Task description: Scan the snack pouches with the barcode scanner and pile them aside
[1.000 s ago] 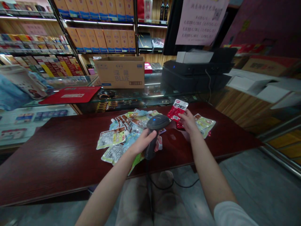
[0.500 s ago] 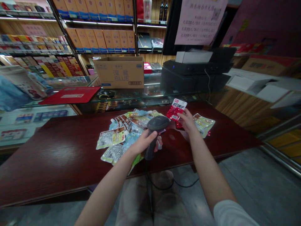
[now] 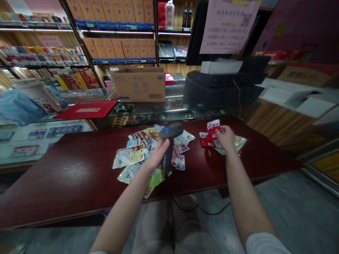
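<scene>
Red packet (image 3: pixel 213 129) sits pinched in the right hand (image 3: pixel 225 138), while the left hand (image 3: pixel 163 153) wraps around the scanner (image 3: pixel 169 141); the upright cardboard box (image 3: pixel 139 84)'s contents cannot be told.

Dim room, bright shelf strips

White strip lights (image 3: pixel 116 31) glow ahead of the left hand (image 3: pixel 162 153); to its left, hazy glare whitens the dark red wooden table (image 3: pixel 53 190). Edges look stretched, and the brown cardboard box (image 3: pixel 307 74) beyond the right hand (image 3: pixel 225 138) blurs.

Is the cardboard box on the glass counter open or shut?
Open: the inside of the cardboard box shows above its near rim. Whether it holds anything, I cannot tell.
</scene>
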The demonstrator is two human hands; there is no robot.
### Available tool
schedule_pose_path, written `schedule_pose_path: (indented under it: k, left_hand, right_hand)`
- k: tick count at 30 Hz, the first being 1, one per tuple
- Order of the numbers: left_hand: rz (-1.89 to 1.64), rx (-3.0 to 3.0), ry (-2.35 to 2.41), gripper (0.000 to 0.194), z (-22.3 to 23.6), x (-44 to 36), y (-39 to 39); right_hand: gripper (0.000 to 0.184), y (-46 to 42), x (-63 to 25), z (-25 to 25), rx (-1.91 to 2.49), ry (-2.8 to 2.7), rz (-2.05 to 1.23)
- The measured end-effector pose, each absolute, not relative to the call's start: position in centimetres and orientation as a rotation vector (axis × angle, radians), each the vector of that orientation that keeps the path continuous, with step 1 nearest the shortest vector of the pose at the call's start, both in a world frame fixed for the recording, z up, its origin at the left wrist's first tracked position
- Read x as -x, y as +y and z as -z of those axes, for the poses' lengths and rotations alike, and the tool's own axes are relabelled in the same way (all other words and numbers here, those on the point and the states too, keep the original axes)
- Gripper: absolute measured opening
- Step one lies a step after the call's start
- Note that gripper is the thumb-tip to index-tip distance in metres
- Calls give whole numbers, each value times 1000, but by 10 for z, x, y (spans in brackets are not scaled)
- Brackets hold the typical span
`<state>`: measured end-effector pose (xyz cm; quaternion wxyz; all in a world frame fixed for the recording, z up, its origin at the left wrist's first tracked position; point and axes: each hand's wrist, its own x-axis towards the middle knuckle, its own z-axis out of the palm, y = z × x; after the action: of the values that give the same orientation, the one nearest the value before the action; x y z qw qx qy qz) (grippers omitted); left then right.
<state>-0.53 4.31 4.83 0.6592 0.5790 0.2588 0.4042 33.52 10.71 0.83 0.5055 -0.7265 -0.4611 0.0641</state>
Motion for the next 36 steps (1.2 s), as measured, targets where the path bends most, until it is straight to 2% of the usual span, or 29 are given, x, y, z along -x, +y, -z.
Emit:
schedule_pose_path:
  k: [4, 10, 14, 16, 19, 23, 26, 31, 36]
  left_hand:
    - [-894, -1329, 588, 79, -58, 8, 50]
    - [-854, -1375, 596, 78, -74, 14, 54]
    - [-894, -1366, 576, 76, -78, 17, 59]
    - [-900, -1357, 572, 76, -75, 18, 64]
    - [-898, -1349, 552, 79, -69, 18, 68]
    - [-944, -1338, 535, 79, -62, 16, 65]
    - [-947, -1338, 554, 78, -58, 15, 60]
    - [-926, -1315, 617, 74, -48, 11, 56]
    - [-892, -1323, 634, 72, -41, 9, 55]
  right_hand:
    - [52, 96, -347, -10, 1958, -1177, -70]
    - [37, 84, -347, -9, 2343, -1366, 181]
    - [38, 83, -338, -9, 2273, -1366, 289]
    - [35, 89, -324, -10, 2114, -1453, 227]
    - [32, 110, -289, -8, 1899, -1642, -85]
    - [39, 142, -247, -3, 1940, -1622, -459]
    - [35, 156, -237, 2, 1935, -1562, -545]
    - [12, 158, -245, 13, 1792, -1491, -653]
    - [20, 158, -259, 21, 1602, -1250, -699]
